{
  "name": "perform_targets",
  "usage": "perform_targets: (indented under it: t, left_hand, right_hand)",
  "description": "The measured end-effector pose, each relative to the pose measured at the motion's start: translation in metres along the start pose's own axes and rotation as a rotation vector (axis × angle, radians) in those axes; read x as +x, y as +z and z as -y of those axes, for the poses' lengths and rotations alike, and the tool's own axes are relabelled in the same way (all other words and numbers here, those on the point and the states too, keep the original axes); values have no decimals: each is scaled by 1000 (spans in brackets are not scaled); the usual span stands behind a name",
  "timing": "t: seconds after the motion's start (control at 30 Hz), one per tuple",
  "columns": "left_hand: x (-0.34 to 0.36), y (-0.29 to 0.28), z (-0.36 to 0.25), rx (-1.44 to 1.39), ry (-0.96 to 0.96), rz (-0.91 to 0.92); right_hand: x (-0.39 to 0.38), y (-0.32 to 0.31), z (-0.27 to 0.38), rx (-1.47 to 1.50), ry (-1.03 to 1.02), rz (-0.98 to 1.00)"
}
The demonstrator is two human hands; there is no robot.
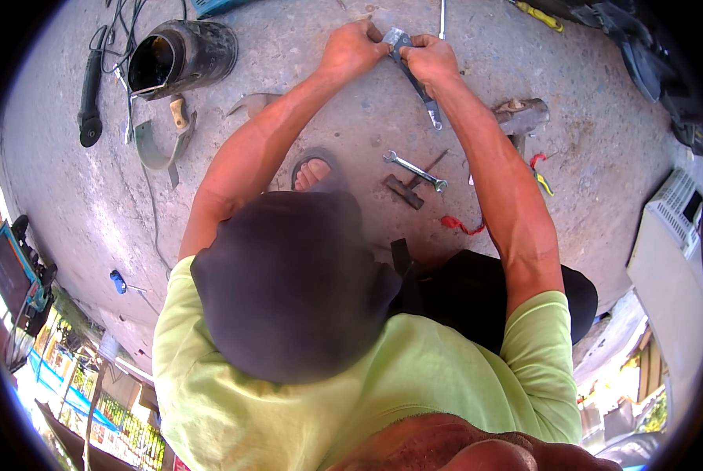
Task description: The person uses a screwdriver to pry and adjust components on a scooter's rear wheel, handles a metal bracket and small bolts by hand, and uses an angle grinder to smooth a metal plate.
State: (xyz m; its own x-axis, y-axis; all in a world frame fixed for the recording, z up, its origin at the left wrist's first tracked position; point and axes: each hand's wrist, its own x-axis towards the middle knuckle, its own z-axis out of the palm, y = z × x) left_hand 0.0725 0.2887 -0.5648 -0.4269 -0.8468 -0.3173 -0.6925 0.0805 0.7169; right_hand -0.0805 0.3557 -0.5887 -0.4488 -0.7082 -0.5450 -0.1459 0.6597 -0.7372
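Observation:
Far forward over the concrete floor, my left hand [355, 52] pinches the silver head of what looks like an adjustable wrench [416, 78]. Its dark handle slants down to the right, ending in a bright tip with a hole. Close beside, my right hand [431, 61] has its fingers and thumb closed on the same wrench just below the head. Between my forearms lie a combination wrench [416, 171] and, partly under it, a small hammer [405, 191]. The screw and jaws are mostly covered by my fingers.
Left stand a black metal canister [183, 59], a dark long handle [91, 102] and a curved green piece [154, 149]. Right of my right forearm are a metal block [522, 116] and a yellow-handled tool [543, 180]. A red cord [461, 226] lies nearer; a white appliance [673, 235] stands far right.

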Motion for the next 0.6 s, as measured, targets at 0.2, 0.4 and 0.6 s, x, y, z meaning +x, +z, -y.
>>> perform_targets:
  t: [0.2, 0.4, 0.6]
  left_hand:
    - [5, -1, -5, 79, -35, 40]
    - [7, -5, -11, 143, -54, 79]
    - [11, -8, -11, 159, -43, 115]
  right_hand:
    - [11, 4, -7, -99, -26, -59]
    - [10, -5, 2, -217, -36, -10]
    - [8, -12, 13, -250, 42, 76]
